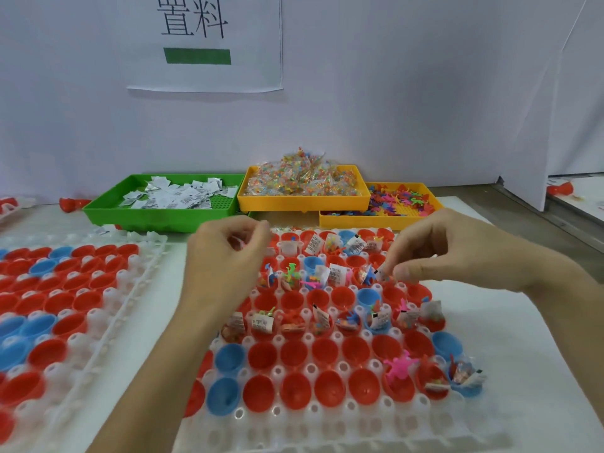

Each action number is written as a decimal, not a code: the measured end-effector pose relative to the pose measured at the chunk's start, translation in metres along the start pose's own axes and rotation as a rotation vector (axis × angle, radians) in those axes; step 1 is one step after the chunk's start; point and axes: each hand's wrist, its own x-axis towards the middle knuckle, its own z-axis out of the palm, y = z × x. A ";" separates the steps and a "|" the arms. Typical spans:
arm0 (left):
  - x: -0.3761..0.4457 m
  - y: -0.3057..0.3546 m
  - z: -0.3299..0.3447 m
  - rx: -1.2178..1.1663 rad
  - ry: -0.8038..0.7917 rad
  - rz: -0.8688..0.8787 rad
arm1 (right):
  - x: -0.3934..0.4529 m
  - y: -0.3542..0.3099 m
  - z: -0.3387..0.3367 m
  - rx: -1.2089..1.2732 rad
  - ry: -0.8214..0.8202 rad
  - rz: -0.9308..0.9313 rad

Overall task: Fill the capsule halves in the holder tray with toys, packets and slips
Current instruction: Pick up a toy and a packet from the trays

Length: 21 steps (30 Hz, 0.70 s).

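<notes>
Right hand (451, 253) pinching slip (380, 274) over part-filled holder tray (327, 420)

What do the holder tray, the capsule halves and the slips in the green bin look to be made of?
Holder tray: translucent whitish plastic, probably thin and moulded; light passes through its ringed posts.
Capsule halves: opaque red or blue plastic, glossy; highlights shine inside the cups.
Slips: matte white paper with black print, folded and creased, lying in the green bin, itself opaque plastic by its look.

White holder tray (327, 429) holds red, blue capsule halves (325, 351).
</notes>
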 end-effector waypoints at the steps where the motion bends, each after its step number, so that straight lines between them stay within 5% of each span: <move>1: 0.004 -0.004 -0.005 -0.007 0.062 -0.051 | 0.001 0.001 0.001 0.006 0.008 -0.001; 7: 0.025 -0.035 -0.042 -0.057 0.362 -0.352 | 0.007 0.009 0.004 0.012 0.052 -0.043; 14: 0.023 -0.046 -0.047 0.080 0.081 -0.469 | 0.011 0.013 0.007 0.007 0.076 -0.054; 21: 0.022 -0.042 -0.035 0.112 0.107 -0.358 | 0.032 0.021 0.002 -0.033 0.368 0.020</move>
